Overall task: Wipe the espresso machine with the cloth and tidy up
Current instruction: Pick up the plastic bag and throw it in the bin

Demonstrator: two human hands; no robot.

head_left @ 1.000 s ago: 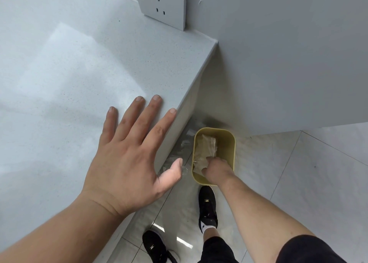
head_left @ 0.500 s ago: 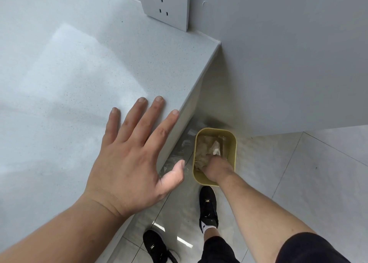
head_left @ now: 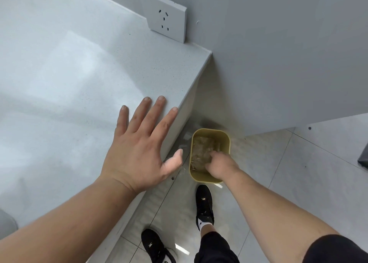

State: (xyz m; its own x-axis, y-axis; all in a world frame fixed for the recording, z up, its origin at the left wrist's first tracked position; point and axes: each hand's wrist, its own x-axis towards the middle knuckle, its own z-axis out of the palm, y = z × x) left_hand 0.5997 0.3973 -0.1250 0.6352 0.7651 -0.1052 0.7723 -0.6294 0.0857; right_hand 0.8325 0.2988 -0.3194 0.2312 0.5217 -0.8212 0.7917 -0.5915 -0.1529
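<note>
A small yellow plastic waste bin with rounded corners (head_left: 210, 132) stands on the pale tiled floor (head_left: 288, 163), and it serves here as the landmark. Inside it, crumpled translucent wrapping or paper (head_left: 202, 150) is seen; whether the cloth of the task lies among it cannot be told, and neither cloth nor espresso machine can be made out elsewhere. The right hand (head_left: 221, 166) is lowered into the bin's near side with its fingers bent downward onto the contents. It cannot be told whether anything is pinched or the waste is merely being pressed down. This is judged to be the tidying step, with rubbish being put away.

Left of the bin, and higher, a speckled light-grey stone countertop (head_left: 69, 93) ends in a corner. The left hand (head_left: 139, 153) is laid flat near that edge, fingers spread wide and holding nothing, probably as a brace while the body is bent. Behind the bin a grey wall rises, with a white socket plate (head_left: 165, 22) mounted above the counter. Just before the bin, two black shoes (head_left: 204, 203) are planted.
</note>
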